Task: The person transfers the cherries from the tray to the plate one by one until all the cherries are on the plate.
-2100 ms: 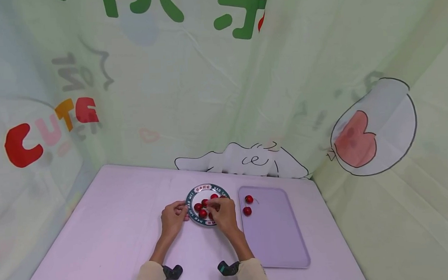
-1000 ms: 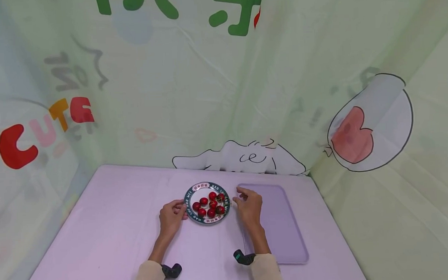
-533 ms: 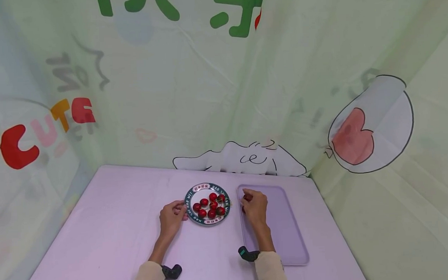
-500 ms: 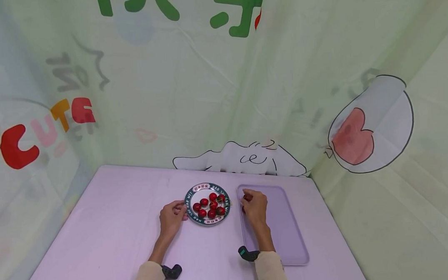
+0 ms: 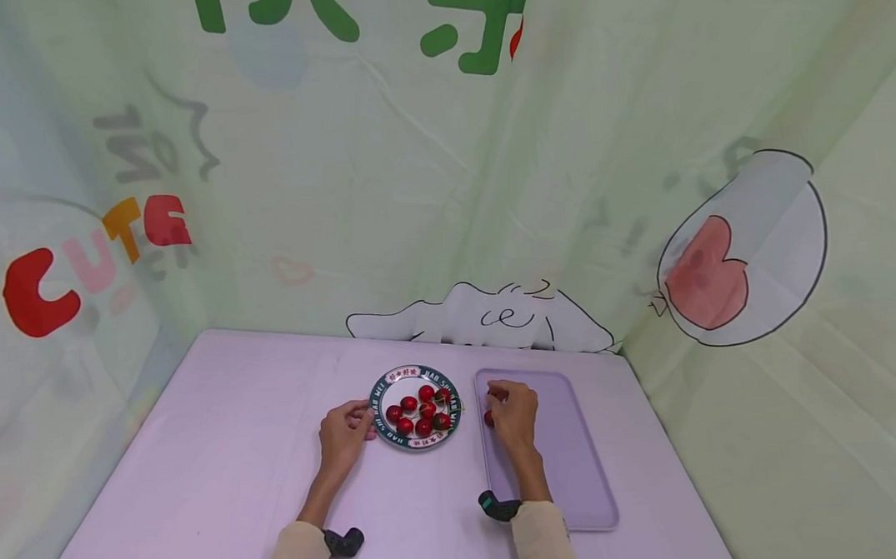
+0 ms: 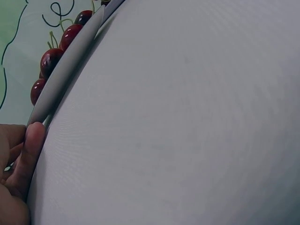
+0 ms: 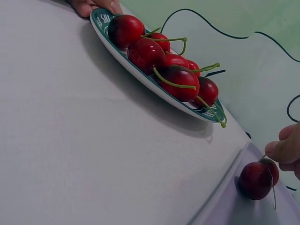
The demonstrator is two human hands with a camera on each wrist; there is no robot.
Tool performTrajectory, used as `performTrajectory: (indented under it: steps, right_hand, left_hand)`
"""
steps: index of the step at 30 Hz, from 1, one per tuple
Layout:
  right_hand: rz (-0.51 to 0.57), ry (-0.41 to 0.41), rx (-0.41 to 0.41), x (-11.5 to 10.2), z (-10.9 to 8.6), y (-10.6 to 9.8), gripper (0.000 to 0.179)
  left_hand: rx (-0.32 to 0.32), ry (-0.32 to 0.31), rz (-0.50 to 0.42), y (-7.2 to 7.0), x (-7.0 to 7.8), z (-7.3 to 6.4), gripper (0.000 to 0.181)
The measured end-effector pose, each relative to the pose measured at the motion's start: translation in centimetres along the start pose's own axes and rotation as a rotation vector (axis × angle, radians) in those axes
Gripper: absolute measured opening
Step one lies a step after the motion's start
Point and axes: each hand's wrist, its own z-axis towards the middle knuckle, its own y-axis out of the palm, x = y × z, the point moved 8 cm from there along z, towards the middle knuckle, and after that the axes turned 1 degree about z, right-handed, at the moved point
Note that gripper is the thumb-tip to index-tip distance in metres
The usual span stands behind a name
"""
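A white plate with a dark green lettered rim [image 5: 382, 437] bears several red cherries [image 5: 423, 427] with green stems. My left hand [image 5: 341, 438] pinches the plate's left rim; in the left wrist view the finger and thumb [image 6: 33, 140] lie at its edge. My right hand [image 5: 516, 414] is over the upper left of a purple tray [image 5: 561, 466]. In the right wrist view its fingertips pinch the thin stem of a cherry [image 7: 273, 172], the farther of two in the tray. The nearer cherry [image 7: 255, 181] lies beside it. From the head view, my fingers mostly hide the farther cherry.
The plate and tray stand side by side on a pale pink table [image 5: 223, 456], with a narrow gap between. A printed cloth curtain [image 5: 414, 189] hangs behind and at both sides of the table. Black devices [image 5: 499, 506] are strapped at both wrists.
My right hand has moved right from above the plate to the tray and closed its fingers by the cherries there. My left hand has stayed at the plate's rim.
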Motion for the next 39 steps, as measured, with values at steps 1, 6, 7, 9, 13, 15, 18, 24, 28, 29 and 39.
performTrajectory:
  steps: [1,6,7,9,13,15,18,24,28,29,39]
  right_hand:
    - [0.002,-0.004,0.0,0.0,0.0,0.0,0.023]
    - [0.002,0.005,-0.011,0.5,-0.1,0.3,0.021]
    - [0.002,0.006,-0.012,0.6,-0.1,0.4,0.021]
    - [0.0,0.004,-0.011,0.6,-0.1,0.4,0.02]
    - [0.005,-0.004,0.007,0.0,-0.2,0.0,0.019]
    - [0.013,-0.008,0.019,-0.3,-0.3,-0.3,0.018]
    - [0.014,-0.022,0.044,-0.5,-0.4,-0.6,0.016]
    - [0.001,-0.035,0.115,-0.3,-0.1,-1.1,0.014]
    - [0.027,0.004,0.166,0.1,0.1,-1.6,0.013]
    - [0.03,0.008,0.175,0.1,0.1,-1.6,0.012]
    - [0.092,-0.002,0.188,-1.1,0.2,-2.0,0.011]
  left_hand:
    - [0.0,0.001,0.0,0.0,0.0,0.0,0.029]
    - [0.003,0.004,0.001,-0.1,-0.1,-0.1,0.029]
    - [0.004,0.004,0.0,-0.1,-0.1,-0.1,0.029]
    - [0.003,0.008,-0.001,-0.1,-0.1,-0.1,0.029]
    - [0.0,0.017,-0.003,-0.1,0.0,-0.2,0.029]
    - [-0.002,0.018,0.002,-0.1,0.0,-0.2,0.029]
    - [0.0,0.01,0.004,-0.1,-0.1,-0.2,0.029]
    - [0.01,0.027,0.0,-0.1,0.4,-0.2,0.029]
    - [0.012,0.03,-0.001,-0.1,0.6,-0.3,0.029]
    - [0.011,0.027,0.0,-0.1,0.6,-0.3,0.029]
    - [0.017,0.037,0.005,-0.1,0.5,-0.3,0.028]
